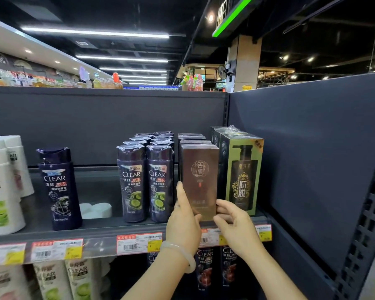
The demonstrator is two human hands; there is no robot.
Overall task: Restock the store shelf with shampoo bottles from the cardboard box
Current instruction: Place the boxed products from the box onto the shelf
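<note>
Gripping the lower part of a brown boxed shampoo [200, 178] from both sides: left hand [183, 221] with fingers laid flat up the box's left edge and thumb across the front low down, right hand [233, 221] with curled fingers pinching the lower right corner. Standing upright at the front edge of the store shelf [100, 233], first in a row of like brown boxes [192, 139] running back. Just right of it, touching or nearly so, a black and green boxed pump bottle [243, 176] with more behind. Just left, two rows of shrink-wrapped dark Clear bottles [146, 180]. Further left, apart, a single dark Clear bottle [60, 187], then white bottles [2, 187] at the frame edge. Price tags [139, 243] along the shelf lip. Below, more Clear bottles [205, 269] on the lower shelf. Pale bangle [182, 255] on the left wrist.
</note>
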